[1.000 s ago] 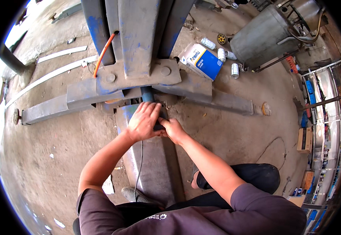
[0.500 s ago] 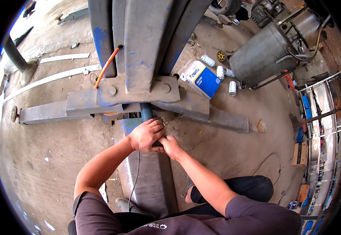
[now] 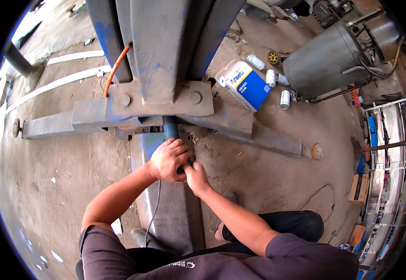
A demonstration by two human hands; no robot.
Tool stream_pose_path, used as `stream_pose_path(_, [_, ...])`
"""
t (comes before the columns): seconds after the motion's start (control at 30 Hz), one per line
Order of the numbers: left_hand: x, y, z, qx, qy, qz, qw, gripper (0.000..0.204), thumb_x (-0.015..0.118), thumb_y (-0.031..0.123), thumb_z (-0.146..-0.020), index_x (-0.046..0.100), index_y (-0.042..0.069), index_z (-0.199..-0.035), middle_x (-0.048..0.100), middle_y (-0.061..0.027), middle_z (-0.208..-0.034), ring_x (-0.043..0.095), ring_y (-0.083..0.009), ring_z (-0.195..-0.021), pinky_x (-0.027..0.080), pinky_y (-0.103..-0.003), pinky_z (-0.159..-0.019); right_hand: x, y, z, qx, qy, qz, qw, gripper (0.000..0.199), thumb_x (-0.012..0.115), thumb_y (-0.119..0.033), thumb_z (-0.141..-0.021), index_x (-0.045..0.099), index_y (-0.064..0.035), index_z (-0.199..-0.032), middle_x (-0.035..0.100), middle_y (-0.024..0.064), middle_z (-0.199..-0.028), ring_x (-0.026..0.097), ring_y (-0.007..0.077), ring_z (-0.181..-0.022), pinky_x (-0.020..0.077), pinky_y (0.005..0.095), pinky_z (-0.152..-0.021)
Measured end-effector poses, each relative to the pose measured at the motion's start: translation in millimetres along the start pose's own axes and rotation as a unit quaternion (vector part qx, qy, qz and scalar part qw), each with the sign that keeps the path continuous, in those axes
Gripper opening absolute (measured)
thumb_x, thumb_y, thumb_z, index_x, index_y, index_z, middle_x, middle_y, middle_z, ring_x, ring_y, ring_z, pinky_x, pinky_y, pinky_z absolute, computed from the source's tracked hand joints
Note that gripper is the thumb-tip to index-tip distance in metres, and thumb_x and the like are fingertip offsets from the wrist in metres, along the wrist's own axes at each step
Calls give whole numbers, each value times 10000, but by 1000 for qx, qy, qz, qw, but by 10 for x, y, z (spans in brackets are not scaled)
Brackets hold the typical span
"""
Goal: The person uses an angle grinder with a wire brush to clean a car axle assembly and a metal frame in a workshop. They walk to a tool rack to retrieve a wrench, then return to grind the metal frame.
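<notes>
Both hands are closed round a corded power tool (image 3: pixel 171 129) with a dark blue-green tubular body. My left hand (image 3: pixel 168 161) wraps over its middle, and my right hand (image 3: pixel 196 178) grips the near end, thumb raised along it. The tool's far end reaches under the edge of a grey steel lift post's base plate (image 3: pixel 158 103), so its tip is hidden. A thin grey cord (image 3: pixel 155 212) hangs from the near end toward my feet. Below the tool runs a wide steel floor cover (image 3: pixel 172 212) with worn blue paint near its top.
Steel lift arms (image 3: pixel 49 127) spread to both sides. An orange hose (image 3: pixel 116 70) enters the post. Right of it lie a white and blue box (image 3: pixel 245 86), several spray cans (image 3: pixel 285 99) and a metal tank (image 3: pixel 322 63). A cluttered shelf rack (image 3: pixel 389 186) lines the right side.
The view has shifted a little, with the post now further left and the box further right. My hands keep their hold on the tool; my right thumb now points more upward.
</notes>
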State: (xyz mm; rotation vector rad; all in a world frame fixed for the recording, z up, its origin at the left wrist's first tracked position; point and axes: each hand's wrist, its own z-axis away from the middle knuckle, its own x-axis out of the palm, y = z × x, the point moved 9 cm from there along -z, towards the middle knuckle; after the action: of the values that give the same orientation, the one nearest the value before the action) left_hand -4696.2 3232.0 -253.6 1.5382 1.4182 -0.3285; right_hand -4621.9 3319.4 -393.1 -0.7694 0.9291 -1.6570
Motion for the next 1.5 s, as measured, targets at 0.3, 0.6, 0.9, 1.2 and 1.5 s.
stream_pose_path(0.3, [101,-37,61,-2,28,-30,999,691,828,367,-537,742,4,-1118,711,-160,-1154,632,-353,-1107,510,-463,-964,-87,12,-112,-36,-54,48,997,241,564,-195,-1104,656,-21,-966,648,-13,-842,582,43,-720,468,235,-588])
stream_pose_path(0.6, [95,-29,23,-22,36,-37,998,656,812,365,-575,739,0,-1115,713,-157,-1142,634,-348,-1089,509,-456,-924,-93,-134,-103,-52,-99,114,987,247,582,-166,-1092,676,60,-1060,705,28,-962,615,90,-876,527,275,-739])
stream_pose_path(0.9, [120,-67,38,-40,51,-26,998,605,789,350,-623,730,-6,-1109,707,-160,-1133,634,-344,-1067,499,-457,-879,-84,-293,-81,-73,-114,39,990,241,619,-148,-1046,658,69,-950,685,80,-784,609,111,-768,514,332,-665])
stream_pose_path(1.2, [145,-83,38,-51,52,-22,997,603,785,357,-627,730,2,-1111,707,-151,-1125,635,-327,-1053,490,-440,-861,-70,-312,-77,-47,-157,40,986,212,592,-145,-1076,666,47,-1027,695,28,-964,599,78,-898,515,263,-759])
stream_pose_path(1.5, [119,-89,41,-56,56,-25,997,590,784,356,-622,736,12,-1098,715,-141,-1122,641,-309,-1045,486,-431,-855,-66,-346,-99,-48,-144,11,988,197,610,-128,-1035,669,60,-1022,712,54,-899,621,88,-857,536,296,-728])
